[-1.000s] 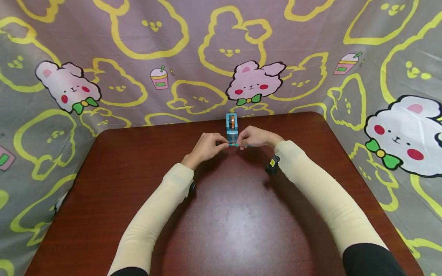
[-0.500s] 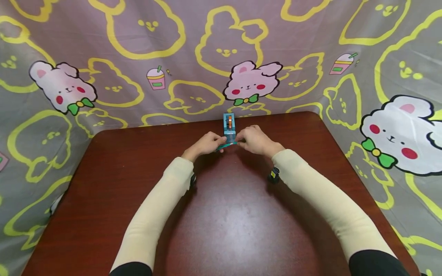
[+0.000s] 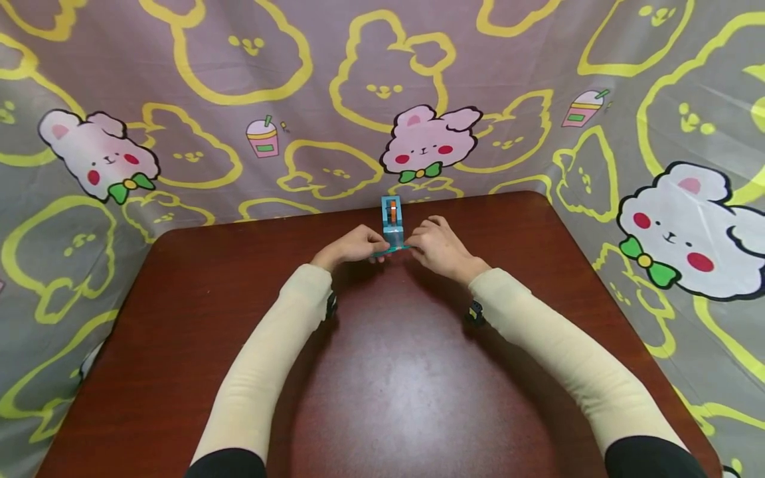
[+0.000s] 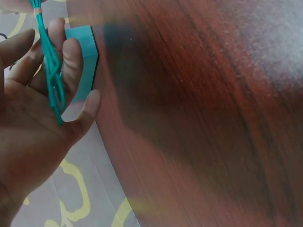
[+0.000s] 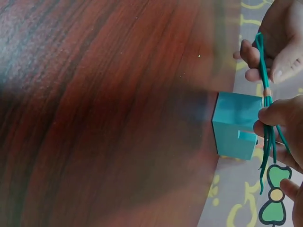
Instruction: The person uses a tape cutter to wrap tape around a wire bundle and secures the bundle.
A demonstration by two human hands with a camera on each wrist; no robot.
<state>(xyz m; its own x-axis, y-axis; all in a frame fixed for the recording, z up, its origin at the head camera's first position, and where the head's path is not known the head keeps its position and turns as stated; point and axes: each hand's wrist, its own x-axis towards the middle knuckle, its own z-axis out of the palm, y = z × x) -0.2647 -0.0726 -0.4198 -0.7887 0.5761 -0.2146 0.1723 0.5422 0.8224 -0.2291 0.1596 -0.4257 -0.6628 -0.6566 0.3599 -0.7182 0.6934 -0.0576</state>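
Observation:
A bundle of thin teal cord (image 5: pixel 263 61), doubled into loops, stretches between my two hands. A narrow orange-tan band (image 5: pixel 267 92) wraps its middle. My left hand (image 3: pixel 357 244) holds the looped end between thumb and fingers. With thumb and fingertips, my right hand (image 3: pixel 441 251) pinches the bundle beside the band; loose strands hang past those fingers in the right wrist view. Directly behind the hands stands a blue tape dispenser (image 3: pixel 386 231) with an orange-cored roll (image 3: pixel 393 212). The bundle overlaps the dispenser's front in the head view.
The dark red-brown wooden table (image 3: pixel 370 372) spreads in front of the hands. A patterned cloth (image 3: pixel 335 86) with bears and rabbits hangs behind the table's far edge and along both sides.
The bundle has gone from nearly level to slightly slanted, with more of it showing at my left hand. My right wrist has dropped lower. The dispenser stays beside the hands.

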